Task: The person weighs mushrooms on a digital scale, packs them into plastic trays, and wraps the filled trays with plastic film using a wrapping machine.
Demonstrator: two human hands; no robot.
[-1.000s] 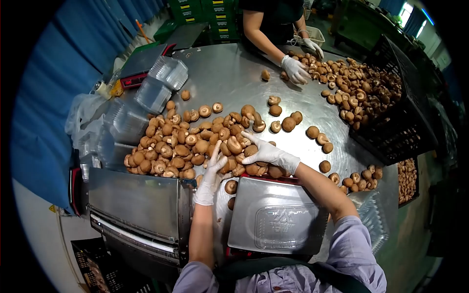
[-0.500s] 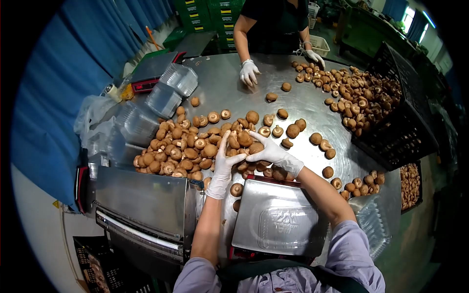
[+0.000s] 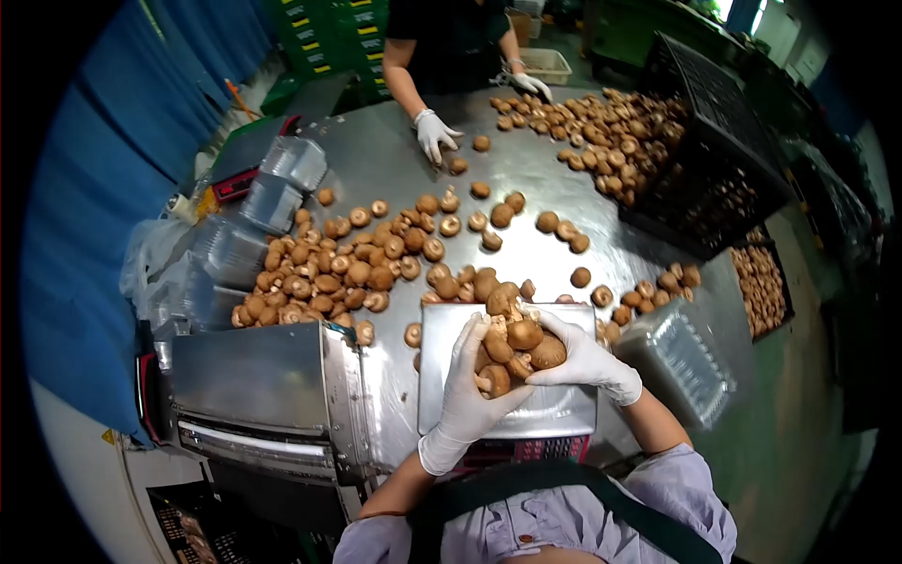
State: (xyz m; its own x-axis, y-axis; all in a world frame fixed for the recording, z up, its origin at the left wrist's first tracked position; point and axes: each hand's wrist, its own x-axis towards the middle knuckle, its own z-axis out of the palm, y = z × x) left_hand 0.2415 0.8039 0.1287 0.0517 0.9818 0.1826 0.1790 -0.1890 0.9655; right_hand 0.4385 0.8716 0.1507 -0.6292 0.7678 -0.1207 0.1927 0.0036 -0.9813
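Note:
Between my two white-gloved hands sits a cluster of brown mushrooms (image 3: 519, 340). My left hand (image 3: 467, 381) cups the cluster from the left side, fingers curled around it. From the right, my right hand (image 3: 581, 355) grips the same cluster. Both hands are over the metal plate of a weighing scale (image 3: 442, 329), whose red keypad edge faces me. Whether the lowest mushrooms touch the plate is hidden. Left of the scale and farther back, a large heap of mushrooms (image 3: 329, 268) lies on the steel table (image 3: 376, 141).
A co-worker's gloved hand (image 3: 436, 136) is across the table near loose mushrooms. A tipped black crate (image 3: 714, 160) spills mushrooms at the right. Clear plastic trays (image 3: 676, 362) stand right of the scale, and more stacked trays (image 3: 230, 249) are at the left. A metal machine (image 3: 249, 381) is front left.
Both my hands have drawn back from the heap to over the scale, carrying a cluster of mushrooms. The camera view has shifted. The co-worker's hand is now nearer a loose mushroom.

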